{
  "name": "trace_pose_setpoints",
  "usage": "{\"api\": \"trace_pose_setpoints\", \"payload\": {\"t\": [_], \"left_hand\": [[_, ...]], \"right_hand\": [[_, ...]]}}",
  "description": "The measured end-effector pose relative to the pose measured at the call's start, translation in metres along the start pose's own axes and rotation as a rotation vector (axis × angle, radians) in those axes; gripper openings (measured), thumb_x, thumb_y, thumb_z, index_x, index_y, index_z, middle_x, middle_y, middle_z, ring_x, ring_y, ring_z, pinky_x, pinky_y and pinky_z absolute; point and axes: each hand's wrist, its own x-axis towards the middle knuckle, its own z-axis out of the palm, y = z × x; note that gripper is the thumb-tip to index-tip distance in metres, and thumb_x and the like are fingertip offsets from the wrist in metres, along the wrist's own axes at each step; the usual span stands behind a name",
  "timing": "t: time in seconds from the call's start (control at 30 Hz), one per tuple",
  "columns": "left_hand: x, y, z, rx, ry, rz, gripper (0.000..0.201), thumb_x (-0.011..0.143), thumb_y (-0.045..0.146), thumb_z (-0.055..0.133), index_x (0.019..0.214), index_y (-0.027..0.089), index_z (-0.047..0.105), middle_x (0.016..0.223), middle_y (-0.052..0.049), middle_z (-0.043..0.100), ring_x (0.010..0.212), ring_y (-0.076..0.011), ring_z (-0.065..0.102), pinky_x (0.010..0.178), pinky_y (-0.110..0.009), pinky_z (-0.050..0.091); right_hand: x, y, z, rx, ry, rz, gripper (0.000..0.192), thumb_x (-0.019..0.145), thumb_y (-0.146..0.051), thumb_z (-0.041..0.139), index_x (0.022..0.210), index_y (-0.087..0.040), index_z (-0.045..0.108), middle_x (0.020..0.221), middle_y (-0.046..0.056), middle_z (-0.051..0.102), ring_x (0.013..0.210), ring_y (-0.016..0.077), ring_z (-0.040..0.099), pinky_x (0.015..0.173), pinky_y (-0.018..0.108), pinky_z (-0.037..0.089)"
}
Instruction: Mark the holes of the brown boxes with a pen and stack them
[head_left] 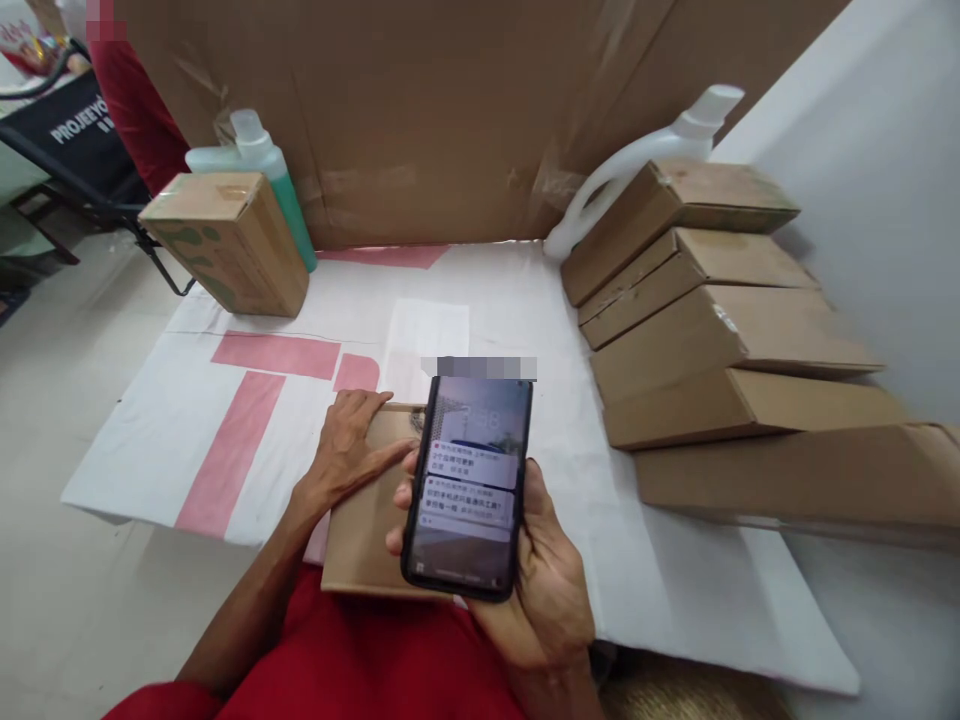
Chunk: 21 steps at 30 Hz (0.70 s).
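My right hand [551,570] is wrapped round a black smartphone [469,500], thumb side along its right edge and fingertips showing on the left. Its lit screen faces me, with a clock and several notification panels. My left hand [352,435] lies over the upper left part of a flat cardboard box [367,545], thumb and fingers stretched out and apart. That box is at the near edge of the table, in front of my red clothing. The phone hides much of the box's right side. Beyond the box, a white paper sheet [427,335] lies flat.
A white sheet with red marks covers the table [315,440]. Several cardboard boxes [750,330] lean in a row at right, beside a white jug [637,170]. At back left stand a carton [232,245] and a green liquid bottle [292,200]. A large cardboard panel [420,120] closes the back.
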Motion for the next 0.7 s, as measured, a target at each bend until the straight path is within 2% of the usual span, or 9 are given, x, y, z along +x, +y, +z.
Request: {"api": "trace_pose_setpoints", "payload": {"t": [0.07, 0.17, 0.27, 0.4, 0.5, 0.6, 0.7], "left_hand": [[0.0, 0.0, 0.0, 0.002, -0.028, 0.029, 0.051, 0.086, 0.045, 0.071, 0.132, 0.025, 0.065, 0.123, -0.01, 0.068, 0.121, -0.0332, 0.058, 0.103, -0.05, 0.047], [0.0, -0.003, 0.002, 0.002, -0.01, 0.055, 0.052, 0.087, 0.048, 0.072, 0.132, 0.023, 0.064, 0.123, -0.01, 0.067, 0.12, -0.0328, 0.058, 0.104, -0.05, 0.047], [0.0, -0.007, 0.006, 0.016, 0.017, 0.068, 0.052, 0.088, 0.052, 0.073, 0.131, 0.024, 0.063, 0.121, -0.009, 0.067, 0.116, -0.0313, 0.059, 0.103, -0.048, 0.048], [0.0, -0.012, 0.008, 0.019, 0.017, 0.07, 0.056, 0.086, 0.054, 0.075, 0.131, 0.024, 0.062, 0.125, -0.009, 0.067, 0.118, -0.0311, 0.059, 0.104, -0.048, 0.048], [0.0, -0.013, 0.007, 0.006, 0.013, 0.064, 0.057, 0.086, 0.057, 0.075, 0.131, 0.024, 0.062, 0.124, -0.009, 0.067, 0.117, -0.0312, 0.059, 0.103, -0.049, 0.049], [0.0, -0.013, 0.006, 0.0, 0.009, 0.063, 0.058, 0.086, 0.058, 0.074, 0.131, 0.024, 0.063, 0.122, -0.009, 0.067, 0.116, -0.0316, 0.059, 0.103, -0.05, 0.049], [0.001, -0.012, 0.006, -0.003, 0.01, 0.063, 0.057, 0.085, 0.057, 0.075, 0.13, 0.023, 0.063, 0.121, -0.009, 0.068, 0.115, -0.0318, 0.059, 0.104, -0.051, 0.049]], "right_hand": [[-0.002, -0.002, -0.002, -0.005, 0.002, -0.027, 0.056, 0.095, -0.069, 0.055, 0.127, -0.027, 0.072, 0.127, 0.01, 0.074, 0.113, 0.0312, 0.072, 0.098, 0.055, 0.058], [-0.003, -0.007, -0.006, -0.014, -0.003, -0.061, 0.055, 0.097, -0.067, 0.054, 0.126, -0.026, 0.073, 0.13, 0.01, 0.073, 0.111, 0.0303, 0.073, 0.098, 0.056, 0.058], [0.004, -0.015, -0.022, -0.063, 0.042, -0.17, 0.056, 0.097, -0.066, 0.055, 0.126, -0.022, 0.073, 0.128, 0.012, 0.074, 0.112, 0.0309, 0.073, 0.103, 0.056, 0.055], [0.029, -0.035, -0.074, -0.19, 0.262, -0.358, 0.058, 0.091, -0.067, 0.062, 0.122, -0.02, 0.074, 0.116, 0.012, 0.079, 0.106, 0.0288, 0.075, 0.102, 0.048, 0.056], [0.049, -0.048, -0.123, -0.347, 0.407, -0.303, 0.062, 0.085, -0.07, 0.067, 0.113, -0.015, 0.075, 0.101, 0.014, 0.081, 0.091, 0.0288, 0.077, 0.088, 0.044, 0.06], [0.062, -0.053, -0.159, -0.697, 0.599, -0.26, 0.064, 0.091, -0.072, 0.051, 0.1, -0.012, 0.072, 0.088, 0.014, 0.079, 0.079, 0.0274, 0.074, 0.076, 0.039, 0.058], [0.067, -0.054, -0.176, -1.114, 0.837, -0.286, 0.063, 0.097, -0.067, 0.034, 0.086, -0.016, 0.068, 0.075, 0.009, 0.073, 0.074, 0.0249, 0.068, 0.068, 0.035, 0.051]]}}
